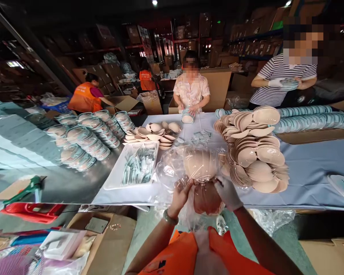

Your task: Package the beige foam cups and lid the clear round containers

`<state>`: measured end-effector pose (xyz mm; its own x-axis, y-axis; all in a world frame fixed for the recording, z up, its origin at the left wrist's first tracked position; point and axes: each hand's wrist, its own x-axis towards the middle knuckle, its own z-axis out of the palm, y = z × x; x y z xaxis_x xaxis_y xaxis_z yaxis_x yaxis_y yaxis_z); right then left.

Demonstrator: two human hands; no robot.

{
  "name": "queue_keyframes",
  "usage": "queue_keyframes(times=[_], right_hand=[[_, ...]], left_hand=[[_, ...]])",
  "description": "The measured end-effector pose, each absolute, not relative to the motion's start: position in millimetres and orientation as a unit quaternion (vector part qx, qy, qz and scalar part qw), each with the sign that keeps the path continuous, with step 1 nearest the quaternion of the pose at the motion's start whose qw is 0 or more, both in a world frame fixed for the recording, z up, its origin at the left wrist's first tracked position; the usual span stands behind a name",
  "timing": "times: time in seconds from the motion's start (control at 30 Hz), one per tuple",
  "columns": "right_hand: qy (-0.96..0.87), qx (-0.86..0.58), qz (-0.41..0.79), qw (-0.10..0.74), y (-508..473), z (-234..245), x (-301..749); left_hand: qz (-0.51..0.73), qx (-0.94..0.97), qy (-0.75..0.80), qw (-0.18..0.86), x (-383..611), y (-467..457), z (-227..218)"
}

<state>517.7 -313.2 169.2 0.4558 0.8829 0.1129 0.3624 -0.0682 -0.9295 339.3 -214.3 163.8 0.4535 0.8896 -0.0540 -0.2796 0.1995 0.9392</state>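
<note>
Head view. Step judged: bagging beige cups.
Left hand [180, 195], bare: fingers pinched on clear plastic bag [189, 172], left edge.
Right hand [227, 194], gloved: fingers closed on bag, right edge.
Beige cups [206, 198] inside bag, between fingertips, at table edge [126, 198].
Next, judged: steady grip, bag mouth wide.
Open room: below fingers. White tray [114, 175] left; cup pile [255, 152] close right.

— How are our arms set?
— Both forearms reach forward and converge. Our left grip [181, 193], bare with a band at the wrist, has fingers curled shut.
— And our right grip [227, 192]?
— Gloved, fingers pinched closed, level with the left.
</note>
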Motion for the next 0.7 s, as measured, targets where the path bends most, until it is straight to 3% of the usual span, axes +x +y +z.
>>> queue_keyframes(times=[0.13,0.23,0.3,0.43,0.6,0.7], right_hand=[[-0.459,-0.572,0.403,0.547,-320,181,502],[-0.392,-0.610,0.380,0.575,-338,193,500],[-0.414,-0.613,0.402,0.540,-353,197,507],[-0.452,-0.520,0.576,0.440,-370,199,529],[-0.278,-0.647,0.367,0.608,-351,184,523],[-0.265,-0.619,0.398,0.623,-335,160,512]], left_hand=[[0.442,0.496,0.335,0.668,349,-223,165],[0.447,0.471,0.337,0.682,352,-224,160],[0.443,0.442,0.347,0.699,354,-224,156],[0.413,0.382,0.321,0.762,362,-227,146],[0.400,0.418,0.287,0.763,374,-230,149],[0.332,0.529,0.255,0.738,374,-229,156]])
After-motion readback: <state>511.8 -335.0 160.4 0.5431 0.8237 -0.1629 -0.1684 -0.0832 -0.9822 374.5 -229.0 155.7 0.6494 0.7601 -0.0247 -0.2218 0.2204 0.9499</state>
